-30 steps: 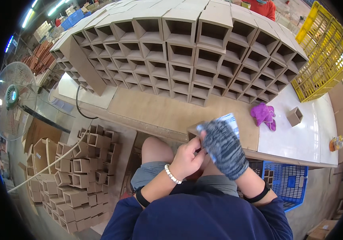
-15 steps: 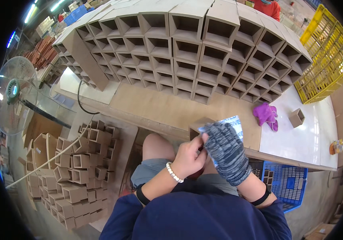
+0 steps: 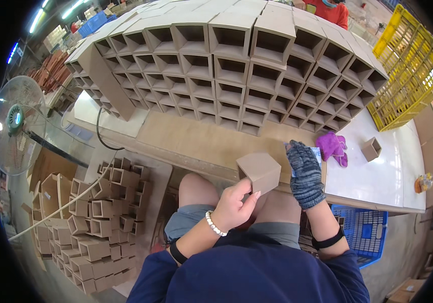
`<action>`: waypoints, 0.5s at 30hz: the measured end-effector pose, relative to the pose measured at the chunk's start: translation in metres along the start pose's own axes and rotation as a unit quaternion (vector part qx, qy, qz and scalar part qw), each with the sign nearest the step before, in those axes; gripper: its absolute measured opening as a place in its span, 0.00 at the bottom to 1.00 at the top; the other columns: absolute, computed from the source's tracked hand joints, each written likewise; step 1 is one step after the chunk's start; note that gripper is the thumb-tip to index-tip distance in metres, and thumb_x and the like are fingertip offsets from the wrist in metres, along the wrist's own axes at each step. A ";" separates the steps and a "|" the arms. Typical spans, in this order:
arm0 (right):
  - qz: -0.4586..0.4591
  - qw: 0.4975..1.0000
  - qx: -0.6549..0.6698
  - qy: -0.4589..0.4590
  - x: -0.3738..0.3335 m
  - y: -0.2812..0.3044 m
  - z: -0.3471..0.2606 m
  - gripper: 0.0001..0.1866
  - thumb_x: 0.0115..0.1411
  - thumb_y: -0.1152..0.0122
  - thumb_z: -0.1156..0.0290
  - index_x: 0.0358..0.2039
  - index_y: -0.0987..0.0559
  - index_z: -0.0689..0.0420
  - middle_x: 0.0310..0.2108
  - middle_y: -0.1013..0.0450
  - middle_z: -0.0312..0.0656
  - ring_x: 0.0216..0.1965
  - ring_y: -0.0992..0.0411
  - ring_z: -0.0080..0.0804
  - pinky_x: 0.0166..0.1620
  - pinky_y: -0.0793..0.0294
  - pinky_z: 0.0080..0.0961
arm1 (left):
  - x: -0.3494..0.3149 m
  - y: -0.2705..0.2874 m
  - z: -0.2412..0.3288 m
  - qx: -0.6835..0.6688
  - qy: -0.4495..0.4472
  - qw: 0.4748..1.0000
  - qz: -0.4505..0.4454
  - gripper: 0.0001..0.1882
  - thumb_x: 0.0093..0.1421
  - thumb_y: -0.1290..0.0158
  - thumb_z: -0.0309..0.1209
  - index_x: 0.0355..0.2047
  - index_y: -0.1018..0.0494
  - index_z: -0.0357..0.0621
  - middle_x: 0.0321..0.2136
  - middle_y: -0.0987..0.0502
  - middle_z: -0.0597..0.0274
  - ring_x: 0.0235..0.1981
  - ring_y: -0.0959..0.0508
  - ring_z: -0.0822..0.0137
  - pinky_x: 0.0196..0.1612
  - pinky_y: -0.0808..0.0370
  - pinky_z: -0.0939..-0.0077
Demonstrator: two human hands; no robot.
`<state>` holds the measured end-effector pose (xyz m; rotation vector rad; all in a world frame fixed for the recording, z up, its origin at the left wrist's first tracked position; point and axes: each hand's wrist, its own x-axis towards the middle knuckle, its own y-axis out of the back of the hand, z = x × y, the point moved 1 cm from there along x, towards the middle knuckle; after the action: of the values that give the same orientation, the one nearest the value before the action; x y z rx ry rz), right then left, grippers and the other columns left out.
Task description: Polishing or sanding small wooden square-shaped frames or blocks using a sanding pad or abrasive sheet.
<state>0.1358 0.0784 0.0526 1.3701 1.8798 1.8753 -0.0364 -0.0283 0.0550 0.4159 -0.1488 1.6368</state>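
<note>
A small square brown box (image 3: 263,167) is gripped in my left hand (image 3: 234,202), its thumb on the near edge and its fingertips partly hidden behind the box. My right hand (image 3: 306,174), in a grey knitted glove, is closed on a sheet of sandpaper (image 3: 316,152) with blue print on its white back. Most of the sheet is covered by the glove. This hand stands apart from the box, to its right, above the front edge of the table (image 3: 191,139).
Stacked open-ended boxes (image 3: 231,65) form a wall across the table. A purple cloth (image 3: 330,146), a single box (image 3: 371,149) and a bottle (image 3: 425,183) lie to the right. A yellow crate (image 3: 408,70) stands behind them. More boxes (image 3: 100,217), a fan (image 3: 17,118) and a blue basket (image 3: 365,232) flank me.
My right hand has moved right with the sandpaper, away from the box. My left hand has shifted slightly, and the box now shows in full view.
</note>
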 end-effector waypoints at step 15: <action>0.085 0.996 0.033 -0.006 0.000 0.013 -0.001 0.30 0.44 0.59 0.89 0.51 0.32 0.58 0.48 0.34 0.49 0.52 0.37 0.44 0.57 0.43 0.35 | -0.008 0.006 -0.010 -0.362 0.117 0.925 0.011 0.16 0.56 0.52 0.22 0.46 0.36 0.36 0.43 0.29 0.56 0.47 0.31 0.71 0.50 0.36 0.75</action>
<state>0.1411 0.0751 0.0635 1.6045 1.8909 1.8893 -0.0441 -0.0334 0.0433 -0.3493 -0.5559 1.5146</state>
